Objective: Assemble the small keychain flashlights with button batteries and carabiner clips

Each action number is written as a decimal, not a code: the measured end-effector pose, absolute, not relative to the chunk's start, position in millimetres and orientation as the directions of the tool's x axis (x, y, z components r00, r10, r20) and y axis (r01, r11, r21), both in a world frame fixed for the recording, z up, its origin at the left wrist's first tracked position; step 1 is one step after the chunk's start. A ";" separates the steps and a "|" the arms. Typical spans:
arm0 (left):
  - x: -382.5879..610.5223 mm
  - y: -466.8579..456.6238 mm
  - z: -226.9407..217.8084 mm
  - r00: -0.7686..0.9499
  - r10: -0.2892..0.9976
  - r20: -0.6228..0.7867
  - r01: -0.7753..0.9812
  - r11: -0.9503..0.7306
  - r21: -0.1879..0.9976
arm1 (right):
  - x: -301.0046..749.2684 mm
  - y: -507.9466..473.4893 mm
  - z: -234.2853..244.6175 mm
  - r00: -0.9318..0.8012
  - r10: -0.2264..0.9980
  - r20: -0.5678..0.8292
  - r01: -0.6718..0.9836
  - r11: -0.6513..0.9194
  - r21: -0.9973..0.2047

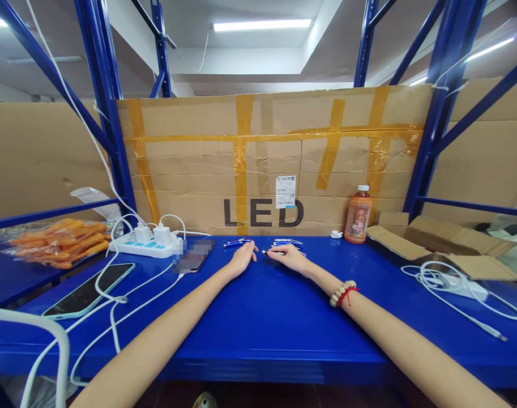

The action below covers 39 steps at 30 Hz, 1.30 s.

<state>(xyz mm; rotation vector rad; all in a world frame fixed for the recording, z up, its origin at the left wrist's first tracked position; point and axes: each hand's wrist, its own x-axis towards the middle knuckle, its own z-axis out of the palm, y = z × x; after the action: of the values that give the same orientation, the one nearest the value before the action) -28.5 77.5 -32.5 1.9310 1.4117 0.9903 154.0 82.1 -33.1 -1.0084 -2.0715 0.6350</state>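
My right hand (289, 258) pinches a small dark pen (267, 253) whose silver end points left, just above the blue shelf. The rest of that pen is hidden by my fingers. Behind this hand lie several blue and silver pens (287, 242) in a small group. To its left, my left hand (242, 260) rests at the shelf surface with fingers loosely bent and a little apart, nothing visible in them. More blue pens (236, 243) lie just beyond it, partly touching or behind its fingers; I cannot tell which.
A phone (90, 290), a second phone (201, 256) and a white power strip (148, 247) with loose cables stand left. Bagged orange items (63, 241) lie farther left. At right are a drink bottle (358, 218), an open carton (445, 243) and a coiled cable (453, 283). Cardboard (190, 175) walls the back.
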 end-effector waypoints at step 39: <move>-27.2 74.6 -31.2 0.178 0.957 0.230 0.565 -0.291 0.772 | 153.0 82.2 -36.1 -0.440 0.798 0.411 0.469 0.595 -0.653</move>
<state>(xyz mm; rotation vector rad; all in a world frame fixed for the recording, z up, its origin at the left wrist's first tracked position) -27.2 74.6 -31.2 1.9327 1.4269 0.9716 153.0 82.2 -36.1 -0.9998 -2.1067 0.5896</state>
